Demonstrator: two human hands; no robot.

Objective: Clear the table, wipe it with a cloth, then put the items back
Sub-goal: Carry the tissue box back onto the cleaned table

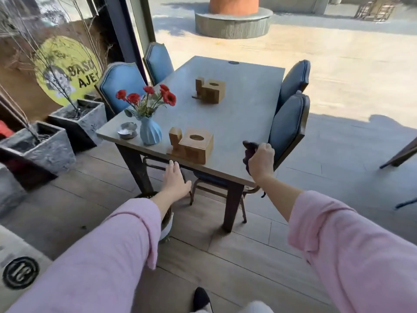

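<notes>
Left hand [174,177], fingers straight, reaches toward the near square wooden tissue box [193,145], just beyond its fingertips. Right hand [260,162] grips a dark crumpled cloth [248,152] over the grey table [248,109].

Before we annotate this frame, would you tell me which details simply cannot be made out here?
Head view:
- Cloth: mostly hidden inside the right hand; its size is unclear.
- Ashtray: contents too small to identify.
- Near wooden holder: inside of its round opening in shadow.
- Left hand: whether it touches the table edge is unclear.
</notes>
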